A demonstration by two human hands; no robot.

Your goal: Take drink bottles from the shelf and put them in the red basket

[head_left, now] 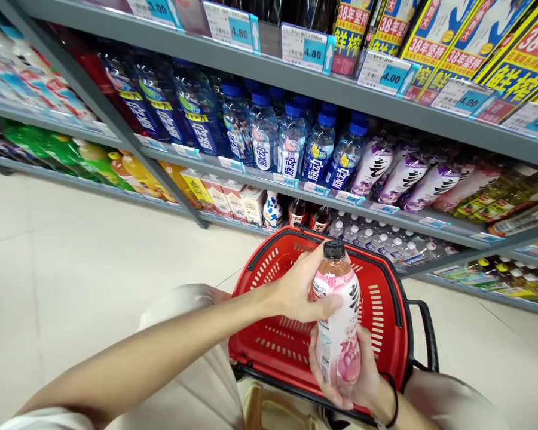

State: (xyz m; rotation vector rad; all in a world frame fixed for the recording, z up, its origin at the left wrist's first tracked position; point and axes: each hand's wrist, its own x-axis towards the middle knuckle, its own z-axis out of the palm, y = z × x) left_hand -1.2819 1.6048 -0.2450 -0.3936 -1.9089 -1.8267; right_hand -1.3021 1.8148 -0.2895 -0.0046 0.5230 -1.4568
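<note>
A drink bottle (341, 334) with a pink and white label and a black cap is held between both hands, tilted slightly, above the red shopping basket (273, 334). My left hand (302, 292) wraps round its upper part, with the thumb across the label. Lower down, my right hand (363, 373) grips the bottle near its base, the fingers partly hidden behind it. The basket stands between my knees, with slotted walls and a black handle (425, 334) at its right side.
Ahead runs a grey shelf (260, 173) with blue-capped bottles (291, 137) and purple-and-white labelled bottles (407, 179). Yellow cartons (443, 36) stand above it. Price tags (307, 48) line the shelf edges. Pale floor (72, 269) extends to the left.
</note>
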